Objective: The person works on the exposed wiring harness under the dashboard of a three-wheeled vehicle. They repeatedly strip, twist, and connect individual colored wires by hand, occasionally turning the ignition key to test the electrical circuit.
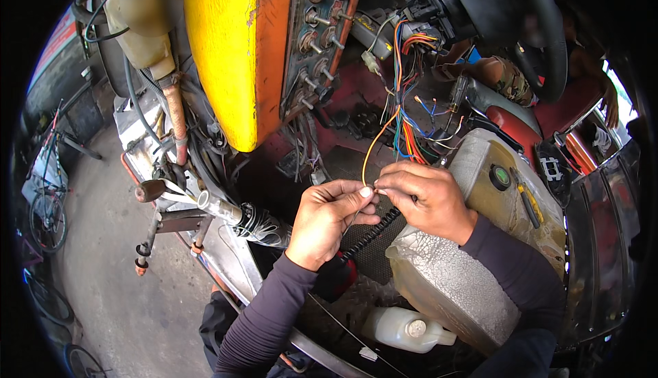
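My left hand (330, 219) pinches the end of an orange-yellow wire (369, 148) between thumb and forefinger. Close against it, my right hand (433, 196) has its fingers pinched at the same spot. A thin dark strand hangs below my left fingers. Hidden by the fingertips is the exact join between the wire and the strand. The orange wire loops up into a bundle of coloured wires (398, 69), which hangs from the steering column (439, 15). Several loose wire ends, some with bare tips, fan out just beyond my right hand.
Right of my hands sits a worn engine cover (452, 268) with yellow-handled pliers (530, 206) on it. A white plastic jug (408, 328) lies below. Toggle switches (319, 42) line the orange-yellow dashboard (226, 42). A black coiled cable (370, 234) runs under my hands. Another person sits at the far right.
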The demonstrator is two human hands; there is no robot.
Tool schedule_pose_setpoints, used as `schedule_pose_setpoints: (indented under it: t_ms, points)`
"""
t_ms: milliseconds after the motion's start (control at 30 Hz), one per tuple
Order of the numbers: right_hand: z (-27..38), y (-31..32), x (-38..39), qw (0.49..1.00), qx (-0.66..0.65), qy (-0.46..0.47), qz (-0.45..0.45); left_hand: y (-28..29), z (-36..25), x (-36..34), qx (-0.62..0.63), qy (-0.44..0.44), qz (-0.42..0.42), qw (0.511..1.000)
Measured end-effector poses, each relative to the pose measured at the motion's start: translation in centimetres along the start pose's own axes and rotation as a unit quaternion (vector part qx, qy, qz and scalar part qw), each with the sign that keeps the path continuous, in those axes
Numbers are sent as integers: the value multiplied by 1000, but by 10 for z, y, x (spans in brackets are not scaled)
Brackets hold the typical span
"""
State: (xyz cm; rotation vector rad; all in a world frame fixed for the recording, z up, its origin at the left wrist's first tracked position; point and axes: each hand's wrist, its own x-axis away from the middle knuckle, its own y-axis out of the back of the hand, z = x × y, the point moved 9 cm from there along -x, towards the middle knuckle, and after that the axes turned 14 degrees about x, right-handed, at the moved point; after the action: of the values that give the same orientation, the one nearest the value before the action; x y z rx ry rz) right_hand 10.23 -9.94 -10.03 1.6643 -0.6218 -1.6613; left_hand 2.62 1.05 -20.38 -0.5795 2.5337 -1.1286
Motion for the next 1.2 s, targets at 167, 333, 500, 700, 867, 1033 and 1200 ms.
schedule_pose_setpoints:
  t_ms: [167, 333, 500, 700, 867, 1033, 1200]
  points:
    - [9, 2, -1, 998, 55, 22, -17, -7, -6, 5, -110, -45, -8, 993]
    - [18, 7, 2, 994, 99, 35, -20, -20, -3, 3, -153, -53, -2, 987]
    - [22, 33, 14, 998, 28, -35, 54, -5, -7, 4, -135, -41, -12, 990]
    - [38, 93, -8, 950, -291, -112, 14, -5, -23, 8, -146, -93, -7, 985]
    - [8, 71, -6, 907, -348, -232, 52, -16, -33, 15, -212, -123, -17, 969]
    - [-8, 46, 8, 879, -362, -296, 92, -21, -49, 22, -300, -179, -33, 936]
    - [7, 57, 4, 975, -129, -183, -9, -33, -64, 29, -355, -219, -35, 908]
